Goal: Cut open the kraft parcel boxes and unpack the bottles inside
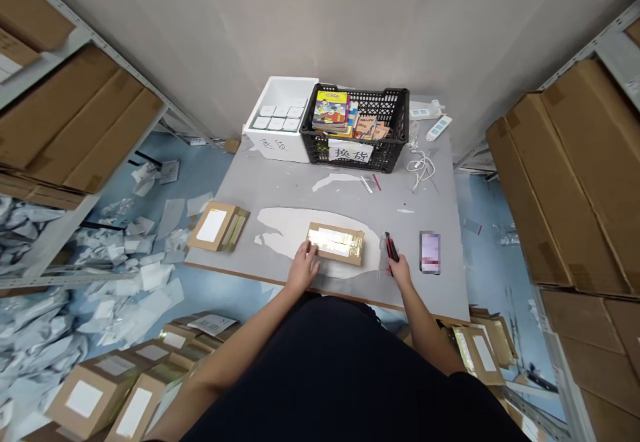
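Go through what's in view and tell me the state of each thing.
Parcel, taped shut
Left hand, touching Parcel
Cutter, blade not visible
Right hand, gripping Cutter
Foam box, open, holding cartons
Crate, holding books
Phone, lying flat, screen blurred

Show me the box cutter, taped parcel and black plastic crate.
Box cutter (393, 250), head view, on its red-and-black handle.
Taped parcel (336, 243), head view, on its taped top.
Black plastic crate (365, 87), head view, on its back rim.
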Available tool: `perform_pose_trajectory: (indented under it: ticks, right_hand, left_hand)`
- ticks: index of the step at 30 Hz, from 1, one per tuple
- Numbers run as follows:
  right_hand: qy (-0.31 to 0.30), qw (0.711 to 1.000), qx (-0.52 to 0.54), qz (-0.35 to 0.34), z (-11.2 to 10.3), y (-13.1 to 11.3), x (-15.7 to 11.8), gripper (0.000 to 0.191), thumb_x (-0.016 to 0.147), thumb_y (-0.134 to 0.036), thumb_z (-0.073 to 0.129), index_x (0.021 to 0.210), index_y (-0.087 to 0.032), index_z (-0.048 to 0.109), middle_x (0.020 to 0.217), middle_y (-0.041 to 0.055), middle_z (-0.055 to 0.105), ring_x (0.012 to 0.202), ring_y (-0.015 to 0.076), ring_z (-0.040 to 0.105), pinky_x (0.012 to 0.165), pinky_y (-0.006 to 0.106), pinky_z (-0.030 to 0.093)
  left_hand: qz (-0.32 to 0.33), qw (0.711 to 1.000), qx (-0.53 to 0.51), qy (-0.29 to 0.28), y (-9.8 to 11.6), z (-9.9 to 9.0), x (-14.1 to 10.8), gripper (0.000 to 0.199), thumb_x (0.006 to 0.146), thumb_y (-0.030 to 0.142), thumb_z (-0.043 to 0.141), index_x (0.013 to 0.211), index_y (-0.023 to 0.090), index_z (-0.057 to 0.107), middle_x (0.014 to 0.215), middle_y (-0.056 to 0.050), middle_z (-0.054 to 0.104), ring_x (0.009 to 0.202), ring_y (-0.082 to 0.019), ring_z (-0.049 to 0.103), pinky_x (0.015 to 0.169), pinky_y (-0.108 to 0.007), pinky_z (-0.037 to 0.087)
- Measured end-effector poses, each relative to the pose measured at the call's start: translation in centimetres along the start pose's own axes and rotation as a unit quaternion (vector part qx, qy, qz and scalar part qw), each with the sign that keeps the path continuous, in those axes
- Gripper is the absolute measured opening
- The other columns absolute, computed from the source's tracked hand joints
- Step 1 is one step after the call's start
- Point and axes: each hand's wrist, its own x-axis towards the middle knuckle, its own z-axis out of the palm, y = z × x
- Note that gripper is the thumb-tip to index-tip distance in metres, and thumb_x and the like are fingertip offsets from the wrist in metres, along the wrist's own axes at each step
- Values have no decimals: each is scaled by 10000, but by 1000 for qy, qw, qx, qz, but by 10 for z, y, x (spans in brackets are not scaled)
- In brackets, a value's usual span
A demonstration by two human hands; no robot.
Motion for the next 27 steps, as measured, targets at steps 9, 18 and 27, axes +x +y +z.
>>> perform_pose_trajectory:
  ticks: [9, 18, 27]
  right_hand:
    - [-158, 935, -104, -300, -8, -87, -56, 608, 878, -400, 464, 1466, -279, 370, 1172, 84, 659, 931, 269, 659, 778, 401, 542]
    - [-271, 688, -454, -497, 36, -191, -73, 550, 961, -269, 408, 1493, -366, 305, 1104, 56, 657, 995, 217, 603, 835, 294, 437]
    - [-267, 655, -512, -488, 61, -201, -75, 525, 976, -316, 421, 1473, -437, 305, 1068, 45, 643, 968, 214, 610, 775, 262, 402]
  left_hand:
    - [87, 993, 17, -74, 6, 4, -7, 572, 846, 163, 516, 1408, 198, 420, 1503, -164, 359, 1428, -340, 255, 1130, -556, 276]
    - [110, 993, 7, -52, -4, 9, -12, 618, 818, 100, 520, 1422, 166, 404, 1501, -177, 355, 1425, -331, 258, 1144, -545, 255]
    - [123, 991, -6, -60, -7, 3, -11, 624, 821, 111, 522, 1429, 178, 399, 1486, -172, 375, 1421, -327, 262, 1143, -556, 263]
